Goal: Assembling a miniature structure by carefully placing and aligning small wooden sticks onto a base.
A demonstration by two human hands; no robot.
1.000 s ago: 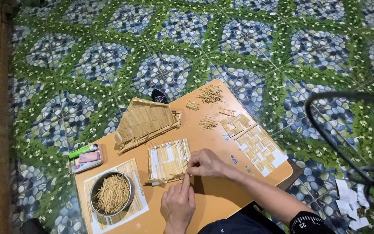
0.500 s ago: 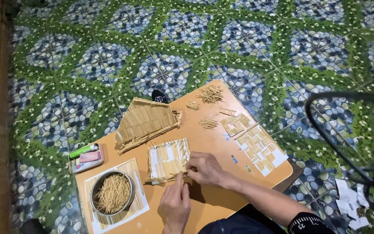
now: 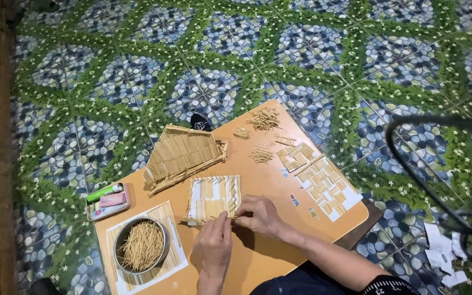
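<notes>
- Here, a flat stick panel [image 3: 213, 198] on white paper lies at the centre of the wooden tabletop [image 3: 279, 257].
- The left hand [image 3: 213, 246] pinches its fingers together at the panel's lower edge.
- The right hand [image 3: 258, 214] closes its fingers at the panel's lower right corner.
- Upper left sits a stick roof model [image 3: 184, 154].
- Lower left, a metal bowl [image 3: 141, 246] holds loose sticks.

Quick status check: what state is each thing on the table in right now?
Left hand: fingertips pinched at the stick panel's lower edge.
Right hand: resting at the panel's lower right corner.
Stick panel: flat on the table, partly covered with sticks.
Metal bowl: upright, full of loose sticks.
Stick roof: assembled, lying beside the panel.
Tile sheet: flat, partly filled.
</notes>
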